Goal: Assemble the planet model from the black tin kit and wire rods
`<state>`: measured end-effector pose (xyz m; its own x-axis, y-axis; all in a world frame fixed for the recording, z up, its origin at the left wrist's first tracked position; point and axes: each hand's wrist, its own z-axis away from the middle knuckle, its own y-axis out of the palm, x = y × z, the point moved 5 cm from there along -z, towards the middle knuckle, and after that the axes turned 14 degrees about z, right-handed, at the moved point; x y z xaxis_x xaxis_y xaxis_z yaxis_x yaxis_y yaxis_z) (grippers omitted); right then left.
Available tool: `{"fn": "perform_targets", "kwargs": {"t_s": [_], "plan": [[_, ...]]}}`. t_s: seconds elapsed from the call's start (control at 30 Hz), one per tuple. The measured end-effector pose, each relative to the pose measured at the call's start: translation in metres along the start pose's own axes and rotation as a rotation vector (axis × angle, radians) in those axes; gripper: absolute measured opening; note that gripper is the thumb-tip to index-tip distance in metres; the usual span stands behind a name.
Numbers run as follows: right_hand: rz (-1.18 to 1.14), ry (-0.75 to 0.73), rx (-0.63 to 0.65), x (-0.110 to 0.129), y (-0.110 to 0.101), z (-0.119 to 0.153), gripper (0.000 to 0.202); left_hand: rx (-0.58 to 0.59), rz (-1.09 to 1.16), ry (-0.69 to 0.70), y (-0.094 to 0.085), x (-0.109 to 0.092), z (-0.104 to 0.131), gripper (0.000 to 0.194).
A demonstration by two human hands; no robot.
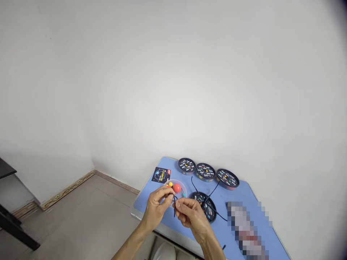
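A blue table (151, 195) stands against a white wall, beige floor at left. The square card (161, 175) bears yellow lettering, too small to read. Both hands, left (157, 206) and right (191, 215), pinch a dark cord (175, 207) above the near edge, its end hanging downward.

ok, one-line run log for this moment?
left hand: pinching dark strand | right hand: pinching dark strand | red ball: in clear dish | three round tins: by wall
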<state>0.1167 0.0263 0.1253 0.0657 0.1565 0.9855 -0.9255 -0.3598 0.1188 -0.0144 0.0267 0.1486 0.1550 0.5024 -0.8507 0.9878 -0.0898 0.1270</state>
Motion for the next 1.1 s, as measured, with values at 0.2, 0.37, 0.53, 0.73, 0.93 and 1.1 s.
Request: {"fn": "perform_targets", "kwargs": {"t_s": [0.2, 0.37, 0.53, 0.73, 0.93, 1.1], "plan": [[-0.065, 0.032, 0.014, -0.008, 0.005, 0.004, 0.039, 0.042, -0.029, 0.024, 0.005, -0.004, 0.001, 0.015], [-0.127, -0.031, -0.028, -0.004, 0.004, 0.009, 0.036, -0.009, 0.106, -0.063, 0.001, 0.004, 0.007, 0.02], [-0.239, -0.171, -0.188, 0.011, -0.01, 0.022, 0.032, -0.051, 0.223, -0.175, -0.003, -0.001, 0.018, 0.027], [-0.282, -0.253, -0.291, 0.011, -0.016, 0.023, 0.03, -0.089, 0.295, -0.232, -0.004, -0.003, 0.036, 0.029], [-0.28, -0.268, -0.321, 0.004, -0.018, 0.023, 0.029, -0.096, 0.276, -0.254, 0.004, -0.006, 0.039, 0.033], [-0.279, -0.27, -0.334, 0.0, -0.019, 0.025, 0.028, -0.084, 0.279, -0.221, 0.012, -0.008, 0.039, 0.026]]}}
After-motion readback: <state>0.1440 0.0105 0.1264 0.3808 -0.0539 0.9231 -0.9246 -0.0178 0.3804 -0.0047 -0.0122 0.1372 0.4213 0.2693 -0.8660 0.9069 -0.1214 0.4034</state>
